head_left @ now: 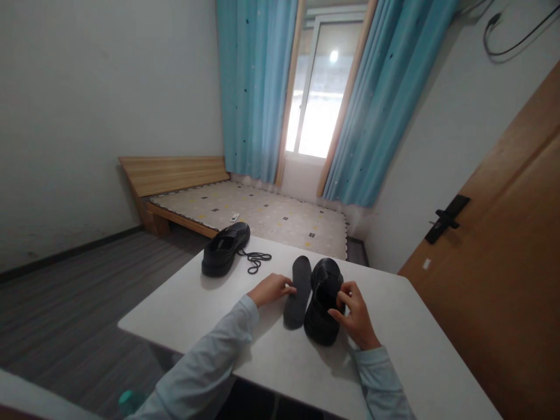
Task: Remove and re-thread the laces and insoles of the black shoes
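Note:
A black insole lies lengthwise on the white table, just left of a black shoe. My left hand has its fingers bent together at the insole's left edge, pinching it there. At the right side of the shoe is my right hand, its thumb and curled fingers apart over the opening. Whether those fingertips touch the shoe's collar is hard to make out. The shoe's toe points away from me, and its inside is dark. A second black shoe stands at the table's far left, with a black shoelace beside it.
Beyond the table is a low wooden bed with a patterned mattress, on which a small white object lies. Blue curtains flank the window. A wooden door with a black handle stands at the right.

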